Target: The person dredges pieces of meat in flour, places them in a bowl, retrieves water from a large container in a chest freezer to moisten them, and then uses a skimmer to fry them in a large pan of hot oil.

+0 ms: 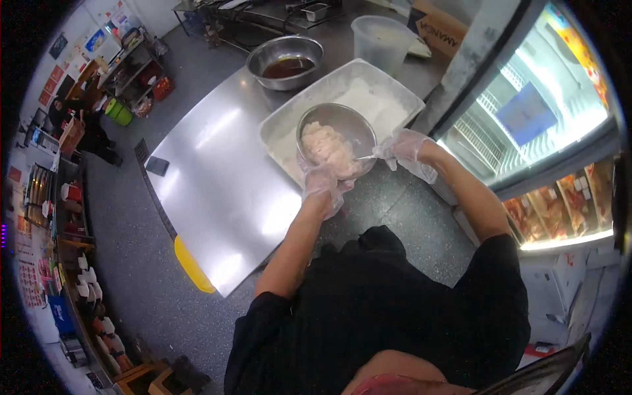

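Note:
Both my hands wear clear plastic gloves. My left hand (320, 184) grips the near rim of a round metal bowl (359, 125), tilted over the near side of the flour tub. Pale pink raw meat pieces (327, 150) fill the left part of the bowl. In my right hand (403, 150), closed at the bowl's right side, is a thin-handled metal utensil (366, 157); its far end is hidden in the bowl. The white plastic tub (411, 105) beneath holds white powder that looks like flour (382, 99).
A steel table (217, 178) spreads to the left, with a dark flat object (157, 166) on it. Behind the tub stand a steel bowl of brown liquid (284, 64) and a translucent bucket (382, 43). A glass-door fridge (526, 99) is close on my right. A person (85, 131) stands far left.

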`<state>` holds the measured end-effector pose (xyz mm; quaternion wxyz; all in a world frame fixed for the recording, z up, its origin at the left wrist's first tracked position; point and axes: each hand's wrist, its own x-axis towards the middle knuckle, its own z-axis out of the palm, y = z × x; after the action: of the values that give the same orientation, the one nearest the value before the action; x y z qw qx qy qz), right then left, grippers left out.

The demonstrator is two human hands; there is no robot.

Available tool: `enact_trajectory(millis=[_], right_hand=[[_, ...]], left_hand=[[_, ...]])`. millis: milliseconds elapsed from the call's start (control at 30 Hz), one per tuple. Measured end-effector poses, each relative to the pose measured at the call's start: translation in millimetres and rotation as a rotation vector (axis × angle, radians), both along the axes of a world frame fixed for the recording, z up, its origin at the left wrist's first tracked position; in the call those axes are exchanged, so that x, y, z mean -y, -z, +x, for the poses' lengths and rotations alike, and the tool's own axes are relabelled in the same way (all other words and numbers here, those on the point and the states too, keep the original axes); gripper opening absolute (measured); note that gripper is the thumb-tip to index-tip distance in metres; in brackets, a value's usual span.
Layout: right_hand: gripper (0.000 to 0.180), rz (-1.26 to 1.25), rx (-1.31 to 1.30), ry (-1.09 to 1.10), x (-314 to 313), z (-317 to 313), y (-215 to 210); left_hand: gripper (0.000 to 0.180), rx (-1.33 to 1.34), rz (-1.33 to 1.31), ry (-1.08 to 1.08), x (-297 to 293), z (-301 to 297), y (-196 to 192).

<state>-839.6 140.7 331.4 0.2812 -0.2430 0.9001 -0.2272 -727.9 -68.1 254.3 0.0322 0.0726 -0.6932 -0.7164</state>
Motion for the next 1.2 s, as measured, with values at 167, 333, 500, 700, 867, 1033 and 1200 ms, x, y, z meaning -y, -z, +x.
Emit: enact_trajectory(millis=[167,333,500,700,867,1033,1200], right_hand=[[0.038,-0.099,-0.001,-0.043,-2,-91,-3],[0.037,0.155,-0.479,-0.287,13,-164,11],[0.034,0.122,-0.541,-0.551,24,-231,31],[0.022,0.12,-0.492,-0.759,32,-254,24],[0.028,0.126,-0.324,-0.42,29,-271,15],[0.029,-0.163,-0.488,-0.557,22,-280,0],[0.027,-0.111,-0.446,-0.47,10,-288,-13]], left_hand=[[0.022,0.238,0.427,-0.11,7,-65,-6],[0.02,0.161,0.613,-0.297,1,-112,10],[0.017,0.061,-0.293,-0.311,-3,-149,61],[0.021,0.111,-0.508,-0.485,-6,-149,85],[0.023,0.114,0.574,-0.687,-23,-156,20],[0.024,0.176,0.551,-0.687,-17,-156,15],[0.023,0.11,0.555,-0.694,-8,-152,15]])
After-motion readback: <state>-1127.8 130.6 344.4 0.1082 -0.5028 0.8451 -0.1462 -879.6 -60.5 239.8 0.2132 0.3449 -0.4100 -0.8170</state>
